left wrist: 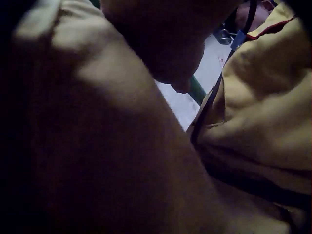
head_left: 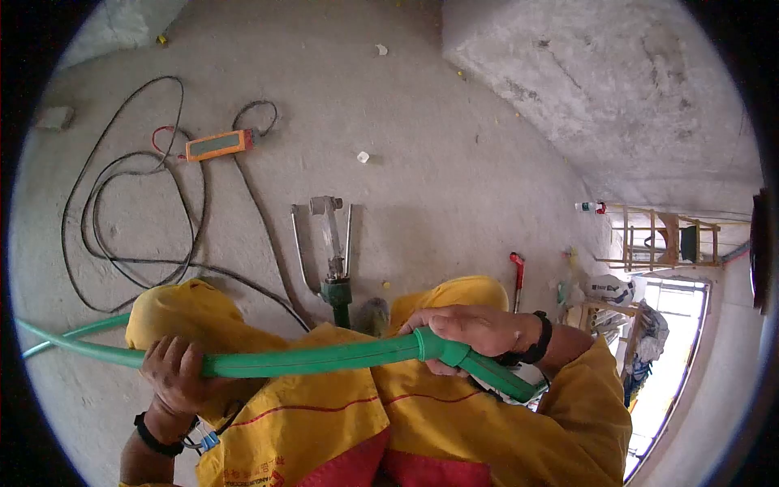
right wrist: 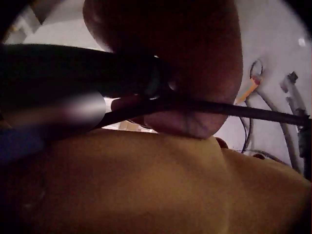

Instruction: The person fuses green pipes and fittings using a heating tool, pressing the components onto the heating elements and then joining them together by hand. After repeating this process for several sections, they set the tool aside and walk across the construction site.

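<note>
A long green plastic pipe (head_left: pixel 308 360) runs across the lap in the head view. At its right part sits a green elbow fitting (head_left: pixel 442 347), with a shorter pipe piece (head_left: pixel 499 378) slanting down to the right. My left hand (head_left: pixel 177 372) grips the long pipe near the left knee, fingers curled over it. My right hand (head_left: pixel 471 326) holds the fitting, thumb on top and fingers beneath. The right wrist view shows the right hand (right wrist: pixel 195 53) dark against the pipe (right wrist: pixel 58 68). The left wrist view is mostly sleeve and shadowed hand (left wrist: pixel 170 39).
Between the knees stands a pipe welding tool (head_left: pixel 336 294) with a green body and metal legs. Black cable (head_left: pixel 195 219) lies coiled left, beside an orange box (head_left: pixel 217 146). A red-handled tool (head_left: pixel 518 276) lies right. Farther right are a wooden rack (head_left: pixel 649 239) and a white sack (head_left: pixel 608 288).
</note>
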A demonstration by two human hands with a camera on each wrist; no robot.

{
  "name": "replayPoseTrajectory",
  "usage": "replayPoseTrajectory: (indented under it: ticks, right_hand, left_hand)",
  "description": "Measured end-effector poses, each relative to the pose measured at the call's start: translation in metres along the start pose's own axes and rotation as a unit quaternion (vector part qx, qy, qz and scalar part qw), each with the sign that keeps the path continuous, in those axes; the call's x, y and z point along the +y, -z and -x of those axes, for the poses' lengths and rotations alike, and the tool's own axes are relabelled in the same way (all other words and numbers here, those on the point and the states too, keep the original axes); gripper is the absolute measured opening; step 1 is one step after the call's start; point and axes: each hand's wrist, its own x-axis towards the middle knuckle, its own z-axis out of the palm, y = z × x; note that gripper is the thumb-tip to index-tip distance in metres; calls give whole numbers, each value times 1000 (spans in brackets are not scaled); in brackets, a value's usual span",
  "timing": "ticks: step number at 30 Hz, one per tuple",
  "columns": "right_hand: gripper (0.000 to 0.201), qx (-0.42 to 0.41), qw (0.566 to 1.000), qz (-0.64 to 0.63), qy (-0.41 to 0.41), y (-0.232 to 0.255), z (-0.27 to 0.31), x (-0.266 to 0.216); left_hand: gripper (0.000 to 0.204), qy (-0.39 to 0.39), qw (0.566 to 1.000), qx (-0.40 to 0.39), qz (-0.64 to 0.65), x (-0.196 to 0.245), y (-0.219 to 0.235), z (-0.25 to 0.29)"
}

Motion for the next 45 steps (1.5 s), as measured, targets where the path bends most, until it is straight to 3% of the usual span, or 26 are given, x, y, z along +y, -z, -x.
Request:
replayPoseTrajectory:
  ticks: [6,8,12,17,24,27,29,33,35,39,41,45]
  right_hand:
    - [58,36,999,-2,-37,-3,7,9]
    - [60,25,999,-40,-17,-3,3,16]
    - [62,-2,996,-93,12,1,-2,27]
    - [62,-11,999,-22,31,1,-3,21]
    - [62,14,999,-30,14,5,-4,27]
    - [63,2,999,14,47,9,-4,24]
    - [64,74,992,65,81,4,-3,19]
    - [59,53,997,15,60,5,-3,19]
    - [54,77,987,126,62,5,-4,12]
    - [52,45,995,78,45,7,-6,7]
    - [53,41,996,67,29,9,-7,5]
    - [52,43,997,56,25,12,-7,12]
  left_hand:
    - [57,2,999,-15,-36,7,2,4]
    - [57,-15,998,11,-58,6,1,2]
    - [56,1,999,-13,-38,6,3,3]
    - [56,-2,999,-10,-39,5,-1,2]
    - [56,-8,999,-2,-38,3,-1,3]
    - [57,-14,999,2,-46,2,-2,2]
    - [59,11,1000,-14,-21,3,-1,2]
    - [59,14,1000,-13,-23,4,-2,1]
    - [59,17,999,-17,-20,6,-1,-2]
    - [59,7,1000,18,-8,11,1,-13]
    - [58,19,999,-31,-7,6,2,-6]
    - [57,37,999,-25,15,8,-2,-8]
